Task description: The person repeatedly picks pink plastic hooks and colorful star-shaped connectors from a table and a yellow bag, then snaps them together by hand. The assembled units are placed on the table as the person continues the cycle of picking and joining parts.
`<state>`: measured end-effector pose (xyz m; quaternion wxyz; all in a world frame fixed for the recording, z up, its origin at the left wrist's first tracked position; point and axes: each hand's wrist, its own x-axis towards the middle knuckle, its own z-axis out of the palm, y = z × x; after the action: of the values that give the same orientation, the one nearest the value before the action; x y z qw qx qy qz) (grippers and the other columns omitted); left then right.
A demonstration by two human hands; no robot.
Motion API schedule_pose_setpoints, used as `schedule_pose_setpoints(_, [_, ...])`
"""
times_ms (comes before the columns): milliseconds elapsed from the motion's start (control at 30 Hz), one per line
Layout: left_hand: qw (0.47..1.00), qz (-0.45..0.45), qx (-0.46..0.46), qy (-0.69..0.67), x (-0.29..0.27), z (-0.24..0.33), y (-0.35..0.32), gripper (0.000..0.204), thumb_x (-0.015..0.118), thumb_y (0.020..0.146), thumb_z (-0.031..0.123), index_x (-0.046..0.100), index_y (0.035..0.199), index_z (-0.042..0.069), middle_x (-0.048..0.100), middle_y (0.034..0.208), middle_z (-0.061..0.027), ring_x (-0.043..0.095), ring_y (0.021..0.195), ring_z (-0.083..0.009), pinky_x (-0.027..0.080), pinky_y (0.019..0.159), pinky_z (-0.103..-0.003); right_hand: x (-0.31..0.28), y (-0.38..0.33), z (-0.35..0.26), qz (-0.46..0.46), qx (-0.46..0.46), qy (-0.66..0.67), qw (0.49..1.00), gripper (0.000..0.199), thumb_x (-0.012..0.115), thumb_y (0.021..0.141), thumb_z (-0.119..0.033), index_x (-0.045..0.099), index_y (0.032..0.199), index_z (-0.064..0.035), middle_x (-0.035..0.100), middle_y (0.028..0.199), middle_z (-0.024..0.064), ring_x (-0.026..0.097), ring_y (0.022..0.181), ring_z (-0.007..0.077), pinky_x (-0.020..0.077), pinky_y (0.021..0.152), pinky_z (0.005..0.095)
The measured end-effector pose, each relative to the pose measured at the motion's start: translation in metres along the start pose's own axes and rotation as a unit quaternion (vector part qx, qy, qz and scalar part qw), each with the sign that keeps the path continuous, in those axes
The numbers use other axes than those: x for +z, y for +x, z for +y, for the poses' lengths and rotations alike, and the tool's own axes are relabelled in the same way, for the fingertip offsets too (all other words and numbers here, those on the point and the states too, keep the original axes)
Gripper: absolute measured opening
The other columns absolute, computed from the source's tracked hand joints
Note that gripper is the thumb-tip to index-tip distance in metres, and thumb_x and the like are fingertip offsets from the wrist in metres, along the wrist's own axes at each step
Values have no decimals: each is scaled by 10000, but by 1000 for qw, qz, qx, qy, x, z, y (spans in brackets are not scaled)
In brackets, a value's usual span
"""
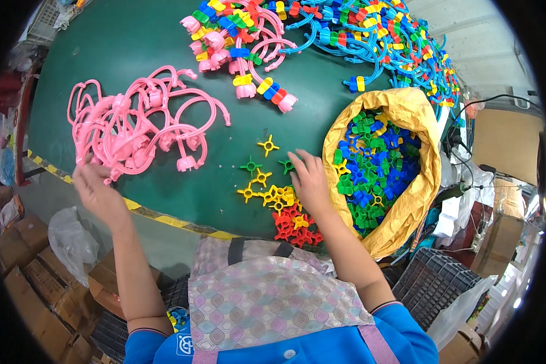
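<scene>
At the lower edge of a tangled pile of pink curved plastic tubes with flower-shaped ends [142, 130] is my left hand [97, 188], fingers apart and extended against the nearest tubes. My right hand [310, 182] pinches a small green ring-shaped piece with prongs [286, 165] at its fingertips. Just left of that hand lie loose yellow pronged rings [261, 176] and another green pronged ring [250, 165]. A heap of red pronged rings [291, 227] sits near the table edge, below my right wrist.
A yellow sack [428, 164] full of green, blue and yellow pronged rings [370, 164] stands open at the right. Pink tubes strung with coloured rings [242, 54] and a large heap of blue strung tubes [376, 36] cover the far side. Striped tape [170, 220] marks the green table's [182, 194] near edge.
</scene>
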<state>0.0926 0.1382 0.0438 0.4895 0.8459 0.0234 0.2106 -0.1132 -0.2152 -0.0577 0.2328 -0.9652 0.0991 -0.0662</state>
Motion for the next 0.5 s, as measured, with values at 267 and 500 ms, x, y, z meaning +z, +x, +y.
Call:
schedule_pose_setpoints(267, [982,-138,82,104,22,-43,-22,216,595,1000,155,641,1120,-19,651,906,-102,599,803,-196,480,735,-328,28,44,-40,-21,-65,20,997,679,794,774,-395,551,1367,-171,416,1472,158,390,1331,432,371,1049,584])
schedule_pose_setpoints(500, [963,-112,201,137,76,-28,-90,507,623,901,72,450,1368,-23,478,1303,-230,432,1245,-394,352,1055,-475,58,10,-45,-60,-123,-48,989,536,806,729,-374,630,1173,-130,473,1388,154,382,1346,422,331,1089,620])
